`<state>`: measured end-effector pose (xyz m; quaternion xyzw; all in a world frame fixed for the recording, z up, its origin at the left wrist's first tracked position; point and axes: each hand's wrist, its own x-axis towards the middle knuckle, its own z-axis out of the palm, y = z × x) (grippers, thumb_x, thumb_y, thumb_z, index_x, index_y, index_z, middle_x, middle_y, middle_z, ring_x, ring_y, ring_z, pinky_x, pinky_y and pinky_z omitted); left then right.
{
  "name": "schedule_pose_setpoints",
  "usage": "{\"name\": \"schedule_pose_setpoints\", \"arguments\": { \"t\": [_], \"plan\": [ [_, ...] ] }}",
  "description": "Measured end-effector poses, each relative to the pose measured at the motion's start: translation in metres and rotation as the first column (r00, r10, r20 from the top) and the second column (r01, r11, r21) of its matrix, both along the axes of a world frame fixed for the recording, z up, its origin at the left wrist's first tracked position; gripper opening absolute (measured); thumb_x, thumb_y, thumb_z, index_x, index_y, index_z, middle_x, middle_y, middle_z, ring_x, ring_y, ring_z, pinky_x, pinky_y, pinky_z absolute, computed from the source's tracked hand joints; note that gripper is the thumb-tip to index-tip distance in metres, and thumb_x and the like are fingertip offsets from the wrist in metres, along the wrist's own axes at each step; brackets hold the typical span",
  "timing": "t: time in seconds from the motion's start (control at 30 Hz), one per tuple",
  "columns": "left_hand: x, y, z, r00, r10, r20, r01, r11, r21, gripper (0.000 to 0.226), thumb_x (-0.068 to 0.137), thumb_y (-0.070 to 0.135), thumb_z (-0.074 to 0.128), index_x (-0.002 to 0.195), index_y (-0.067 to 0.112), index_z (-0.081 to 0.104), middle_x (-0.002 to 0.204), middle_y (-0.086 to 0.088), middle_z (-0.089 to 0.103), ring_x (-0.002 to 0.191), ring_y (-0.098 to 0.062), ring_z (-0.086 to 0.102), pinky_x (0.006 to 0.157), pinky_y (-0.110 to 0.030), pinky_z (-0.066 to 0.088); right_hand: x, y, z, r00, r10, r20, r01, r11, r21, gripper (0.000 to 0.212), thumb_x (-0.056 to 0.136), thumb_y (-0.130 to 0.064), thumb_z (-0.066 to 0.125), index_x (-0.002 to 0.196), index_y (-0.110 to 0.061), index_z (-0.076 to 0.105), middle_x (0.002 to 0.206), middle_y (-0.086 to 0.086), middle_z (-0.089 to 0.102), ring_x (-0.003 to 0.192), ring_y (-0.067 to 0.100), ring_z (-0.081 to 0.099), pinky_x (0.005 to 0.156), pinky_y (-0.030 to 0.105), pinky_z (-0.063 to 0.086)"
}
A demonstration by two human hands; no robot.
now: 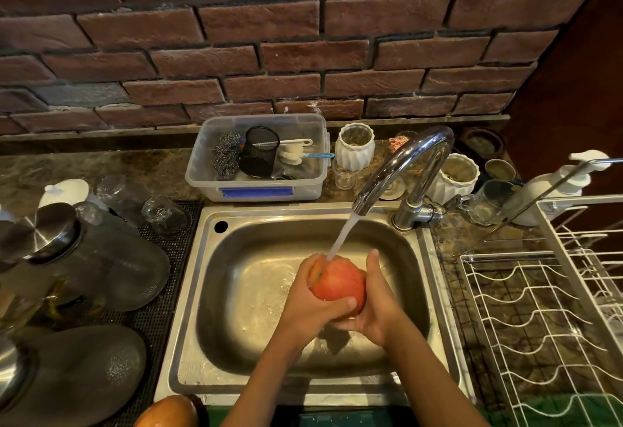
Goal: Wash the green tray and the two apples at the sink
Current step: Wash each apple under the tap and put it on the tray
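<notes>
**Two bare forearms meet over the basin, both hands cupped together**

Both forearms enter from the bottom edge and converge toward the middle. The left hand (312,305) comes in from the lower left, its thumb lying across the front of the apple (338,283) and its fingers wrapped over the far left side. The right hand (374,308) comes from the lower right, palm turned inward, cradling the same fruit from beneath and beside, thumb pointing up. Its fingers are mostly hidden, probably curled underneath. The wrists sit close, nearly touching.

apple's (338,280) underside hidden by hands; green tray (556,408) cut off
</notes>
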<state>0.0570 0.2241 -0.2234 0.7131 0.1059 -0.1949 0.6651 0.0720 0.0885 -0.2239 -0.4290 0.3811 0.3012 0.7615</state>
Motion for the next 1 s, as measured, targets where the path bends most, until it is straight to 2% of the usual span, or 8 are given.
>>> {"name": "schedule_pose_setpoints", "arguments": {
  "t": [0.17, 0.27, 0.43, 0.6, 0.67, 0.77, 0.9, 1.0],
  "plan": [
    [-0.004, -0.001, 0.000, 0.993, 0.114, -0.015, -0.115, 0.990, -0.077, 0.073, 0.068, 0.011, 0.089, 0.118, 0.047, 0.050, 0.125, 0.017, 0.050, 0.109, -0.013, 0.057, 0.067, -0.018, 0.057, -0.033, -0.027, -0.003, 0.890, 0.260, 0.375, 0.087, 0.710, -0.699, 0.016, 0.103, -0.033, 0.048, 0.113, -0.031, 0.060, 0.120, 0.006, 0.066, 0.106, 0.023, 0.065, 0.090, 0.037, 0.052],
    [-0.005, 0.004, -0.002, 0.990, 0.138, -0.040, -0.142, 0.984, -0.107, 0.072, 0.069, 0.010, 0.089, 0.118, 0.047, 0.050, 0.127, 0.012, 0.051, 0.111, -0.015, 0.056, 0.066, -0.020, 0.057, -0.082, -0.055, -0.020, 0.828, 0.428, 0.363, 0.113, 0.506, -0.855, 0.034, 0.098, -0.024, 0.058, 0.132, -0.023, 0.056, 0.128, -0.001, 0.062, 0.117, 0.021, 0.058, 0.099, 0.037, 0.045],
    [-0.010, 0.006, -0.006, 0.983, 0.173, -0.056, -0.178, 0.979, -0.101, 0.076, 0.067, 0.015, 0.090, 0.125, 0.044, 0.049, 0.127, 0.007, 0.054, 0.113, -0.018, 0.058, 0.072, -0.024, 0.059, -0.160, -0.081, -0.069, 0.735, 0.678, 0.006, -0.022, 0.032, -0.999, 0.067, 0.077, -0.056, 0.048, 0.136, -0.024, 0.057, 0.142, 0.003, 0.058, 0.131, 0.028, 0.052, 0.102, 0.057, 0.042],
    [-0.014, 0.005, -0.007, 0.980, 0.183, -0.072, -0.191, 0.973, -0.127, 0.079, 0.067, 0.014, 0.090, 0.129, 0.041, 0.050, 0.128, 0.004, 0.055, 0.115, -0.019, 0.058, 0.080, -0.034, 0.061, -0.191, -0.073, -0.089, 0.657, 0.745, -0.115, -0.061, -0.099, -0.993, 0.064, 0.085, -0.066, 0.038, 0.140, -0.035, 0.043, 0.151, -0.007, 0.049, 0.148, 0.017, 0.022, 0.115, 0.043, 0.015],
    [-0.016, 0.005, -0.008, 0.981, 0.176, -0.079, -0.185, 0.974, -0.129, 0.080, 0.065, 0.017, 0.091, 0.130, 0.041, 0.050, 0.130, 0.003, 0.055, 0.116, -0.021, 0.058, 0.083, -0.038, 0.062, -0.195, -0.072, -0.096, 0.642, 0.754, -0.140, -0.061, -0.132, -0.989, 0.066, 0.092, -0.071, 0.017, 0.141, -0.036, 0.042, 0.162, -0.020, 0.022, 0.155, 0.009, -0.001, 0.121, 0.040, -0.002],
    [-0.018, 0.003, -0.009, 0.980, 0.181, -0.088, -0.191, 0.973, -0.131, 0.084, 0.062, 0.020, 0.093, 0.131, 0.041, 0.050, 0.131, 0.002, 0.054, 0.117, -0.021, 0.058, 0.086, -0.043, 0.061, -0.198, -0.073, -0.104, 0.645, 0.745, -0.170, -0.049, -0.182, -0.982, 0.070, 0.091, -0.070, 0.009, 0.141, -0.034, 0.042, 0.165, -0.026, -0.005, 0.154, 0.008, -0.008, 0.121, 0.041, -0.008],
    [-0.020, 0.003, -0.007, 0.979, 0.188, -0.083, -0.197, 0.972, -0.124, 0.081, 0.063, 0.021, 0.092, 0.128, 0.044, 0.050, 0.131, 0.003, 0.054, 0.118, -0.020, 0.057, 0.089, -0.043, 0.060, -0.197, -0.074, -0.107, 0.641, 0.743, -0.191, -0.042, -0.215, -0.976, 0.068, 0.093, -0.069, 0.009, 0.139, -0.034, 0.044, 0.165, -0.025, -0.004, 0.154, 0.009, -0.009, 0.121, 0.043, -0.008],
    [-0.023, 0.004, -0.005, 0.980, 0.182, -0.085, -0.191, 0.975, -0.116, 0.080, 0.065, 0.022, 0.091, 0.129, 0.045, 0.048, 0.130, 0.005, 0.054, 0.118, -0.020, 0.057, 0.086, -0.036, 0.061, -0.199, -0.074, -0.108, 0.643, 0.740, -0.199, -0.054, -0.216, -0.975, 0.070, 0.094, -0.068, 0.011, 0.137, -0.031, 0.053, 0.161, -0.017, 0.028, 0.154, 0.009, -0.006, 0.121, 0.043, -0.006]
  ]
}}
